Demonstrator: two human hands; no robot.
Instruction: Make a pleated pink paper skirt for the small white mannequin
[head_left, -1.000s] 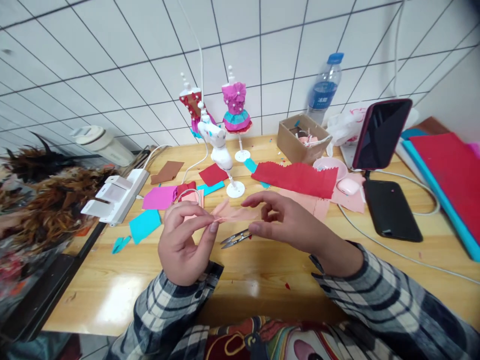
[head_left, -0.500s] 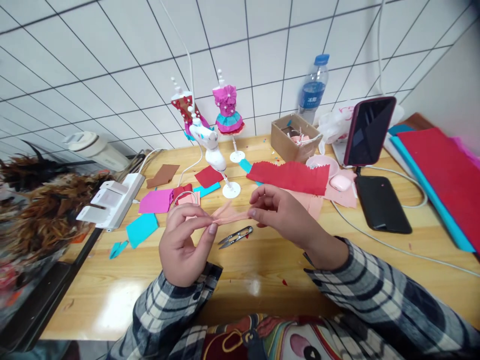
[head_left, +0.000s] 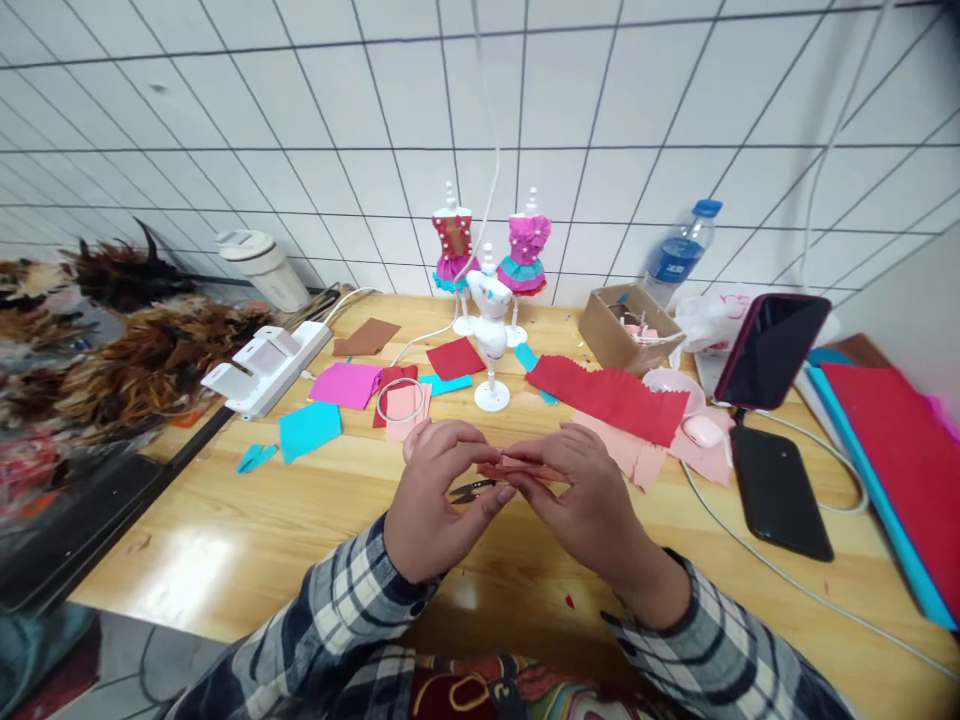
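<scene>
A peach-pink strip of fabric (head_left: 534, 472) is pinched between my two hands above the table. My left hand (head_left: 448, 497) grips its left end with thumb and fingers, and my right hand (head_left: 586, 497) holds the right part; the fingertips nearly meet. Much of the strip is hidden by the fingers. Thread snips (head_left: 466, 492) lie on the table behind my left hand, partly covered. Just beyond stands a bare white mini dress form (head_left: 491, 335). Two dressed forms are behind it, one with a brown-and-magenta outfit (head_left: 453, 240), one with a magenta-and-blue outfit (head_left: 529, 245).
Red fabric (head_left: 615, 396) and peach fabric (head_left: 626, 450) lie beyond my right hand. Blue (head_left: 310, 432), magenta (head_left: 346, 385) and brown pieces (head_left: 366, 337) lie left. A cardboard box (head_left: 619, 335), bottle (head_left: 679, 255), black phone (head_left: 780, 490) and power strip (head_left: 274, 365) stand around.
My hands have come closer together, bunching the strip that was stretched between them. The head view has shifted, so the whole scene sits lower and further right.
</scene>
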